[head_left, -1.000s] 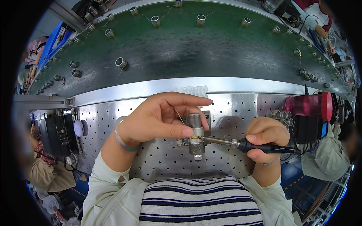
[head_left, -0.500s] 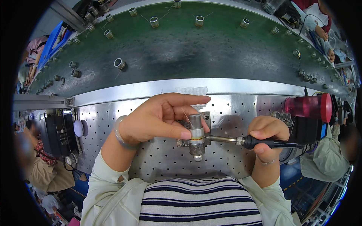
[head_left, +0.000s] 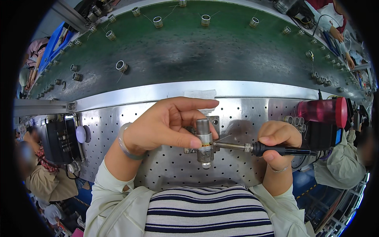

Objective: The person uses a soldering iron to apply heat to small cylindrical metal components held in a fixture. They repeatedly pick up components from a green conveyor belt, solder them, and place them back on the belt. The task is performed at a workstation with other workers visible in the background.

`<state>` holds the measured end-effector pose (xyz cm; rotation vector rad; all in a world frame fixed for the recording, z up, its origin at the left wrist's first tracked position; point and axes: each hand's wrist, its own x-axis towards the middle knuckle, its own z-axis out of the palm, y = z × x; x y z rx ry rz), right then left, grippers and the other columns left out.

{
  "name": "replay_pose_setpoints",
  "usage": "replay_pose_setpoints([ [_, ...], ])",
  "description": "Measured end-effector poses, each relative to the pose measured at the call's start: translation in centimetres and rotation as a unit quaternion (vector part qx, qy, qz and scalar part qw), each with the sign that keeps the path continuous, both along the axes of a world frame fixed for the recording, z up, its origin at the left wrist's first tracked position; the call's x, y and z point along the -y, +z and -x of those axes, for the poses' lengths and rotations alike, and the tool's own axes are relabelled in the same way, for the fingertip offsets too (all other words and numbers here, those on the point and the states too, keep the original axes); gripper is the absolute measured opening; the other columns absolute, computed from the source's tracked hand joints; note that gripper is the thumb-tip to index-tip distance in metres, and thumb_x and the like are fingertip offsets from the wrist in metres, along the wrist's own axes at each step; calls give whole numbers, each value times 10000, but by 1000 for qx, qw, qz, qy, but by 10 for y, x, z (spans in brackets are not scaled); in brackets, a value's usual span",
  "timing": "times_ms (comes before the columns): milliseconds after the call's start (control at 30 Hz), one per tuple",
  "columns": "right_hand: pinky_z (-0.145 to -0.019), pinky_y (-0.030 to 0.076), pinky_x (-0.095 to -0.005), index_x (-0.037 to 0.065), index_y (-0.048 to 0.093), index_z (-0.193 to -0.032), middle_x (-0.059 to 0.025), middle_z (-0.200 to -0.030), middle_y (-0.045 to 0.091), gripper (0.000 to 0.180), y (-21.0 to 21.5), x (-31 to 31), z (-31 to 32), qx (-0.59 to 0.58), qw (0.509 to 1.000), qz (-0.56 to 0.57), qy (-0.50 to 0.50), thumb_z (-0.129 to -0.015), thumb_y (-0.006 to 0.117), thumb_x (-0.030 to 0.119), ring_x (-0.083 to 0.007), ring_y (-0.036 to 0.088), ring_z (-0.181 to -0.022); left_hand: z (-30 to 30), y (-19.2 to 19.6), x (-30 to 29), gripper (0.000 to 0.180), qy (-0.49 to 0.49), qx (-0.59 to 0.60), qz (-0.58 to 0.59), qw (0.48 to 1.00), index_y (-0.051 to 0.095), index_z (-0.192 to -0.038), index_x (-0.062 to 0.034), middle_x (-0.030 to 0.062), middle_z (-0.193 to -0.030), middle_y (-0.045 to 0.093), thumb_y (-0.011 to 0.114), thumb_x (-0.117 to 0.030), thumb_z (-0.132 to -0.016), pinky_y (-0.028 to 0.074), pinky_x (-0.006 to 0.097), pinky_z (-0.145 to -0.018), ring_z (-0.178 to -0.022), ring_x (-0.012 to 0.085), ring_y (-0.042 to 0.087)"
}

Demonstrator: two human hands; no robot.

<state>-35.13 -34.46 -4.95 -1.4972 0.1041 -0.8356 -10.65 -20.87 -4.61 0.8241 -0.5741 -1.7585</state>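
Note:
My left hand (head_left: pixel 164 124) pinches an upright metal cylinder (head_left: pixel 203 126) with thumb and fingers, the index finger stretched out above it. Around the cylinder's middle sits a shiny metal ring (head_left: pixel 205 138), with a yellowish-brown band just below. A thin wire (head_left: pixel 225 138) sticks out to the right of the ring. In my right hand (head_left: pixel 281 140) is a soldering iron (head_left: pixel 258 149) with a black handle, held level. Its metal tip points left and meets the cylinder's side at the band. Behind the cylinder, a metal block (head_left: pixel 214 123) is partly hidden by my left hand.
Beyond the perforated metal bench (head_left: pixel 169 170) runs a green belt (head_left: pixel 177 51) carrying several metal rings with thin wires. At right stand stacked rings (head_left: pixel 295 121), a red cylindrical container (head_left: pixel 321 111) and a black box (head_left: pixel 319 135). A black device (head_left: pixel 58 140) is at left. Other people sit on both sides.
The thin wire, earlier above the ring at the left, now sticks out at the right, so the ring appears turned. Rings on the belt have shifted slightly left. Both hands keep their holds.

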Motion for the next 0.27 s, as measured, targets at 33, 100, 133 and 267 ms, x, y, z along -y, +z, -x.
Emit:
replay_pose_setpoints([
  [33,-536,446,-269,-62,658,-842,-132,-708,638,239,0,0,0,0,1000,1,5,-639,775,-14,-196,589,-578,1,0,0,774,1,5,0,1000,365,-1388,86,223,-1026,647,742,65,-713,533,203,-748,-858,153,653],
  [100,-535,446,-269,-64,662,-853,-134,-711,639,252,1,0,-1,7,1000,-3,4,-638,782,-11,-197,592,-582,2,1,1,767,2,15,-1,1000,367,-1387,86,223,-1014,650,741,64,-717,530,189,-727,-840,145,654],
  [133,-535,446,-270,-65,663,-858,-134,-712,640,259,1,-1,-1,10,1000,-4,3,-637,785,-10,-198,593,-583,2,1,1,766,3,18,0,1000,368,-1387,86,223,-1010,651,741,62,-719,528,182,-721,-833,142,654],
  [267,-537,445,-268,-67,666,-881,-138,-728,645,293,-1,0,0,8,1000,-4,20,-631,803,1,-199,598,-589,2,2,0,764,5,25,-1,1000,370,-1389,81,223,-1012,652,742,60,-722,527,173,-707,-825,139,654],
])
